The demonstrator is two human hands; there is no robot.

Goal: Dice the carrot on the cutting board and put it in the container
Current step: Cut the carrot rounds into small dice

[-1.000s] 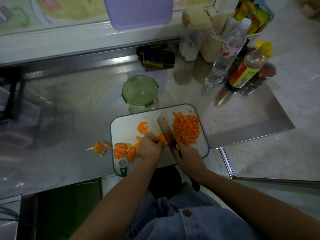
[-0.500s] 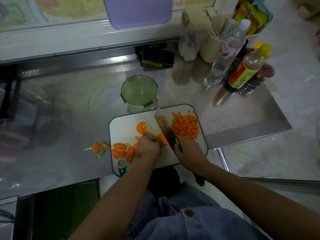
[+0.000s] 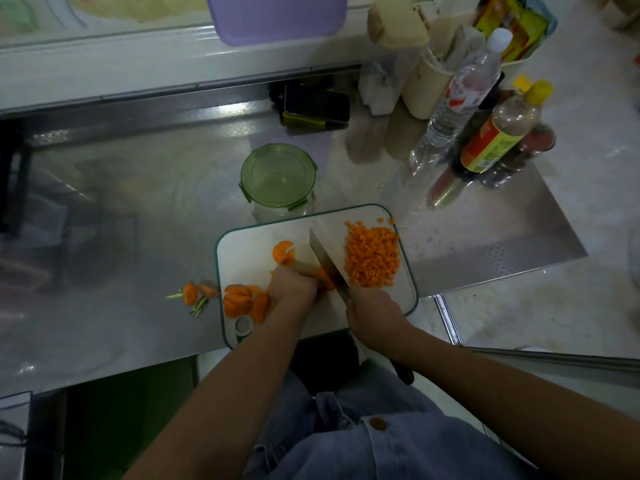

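**Chopping Goes On, Container Still Shut**

The knife [image 3: 327,263] has edged leftward across the board [image 3: 242,244] in the past second, lifting and coming down again closer to the left hand [image 3: 294,285]. That hand, fingers curled, pins an orange piece [image 3: 325,277] at the board's centre. The right hand [image 3: 372,315] is clamped round the handle at the board's near edge. The two hands work close together, the blade between them.

The heap of dice [image 3: 372,256] on the board's right side looks no bigger than it did a second ago, so this is one more cut in a long run. Uncut slices [image 3: 242,301] wait at the board's near-left corner, with another just beyond the left hand. The job appears roughly half done.

The container [image 3: 278,174] stands just behind the board with its green lid on, and no carrot can be seen in it. Trimmed tops [image 3: 194,294] lie just off the board's left edge.

Bottles [image 3: 495,140] beyond the board's far-right corner carry red and yellow labels, but their writing is too blurred to read.
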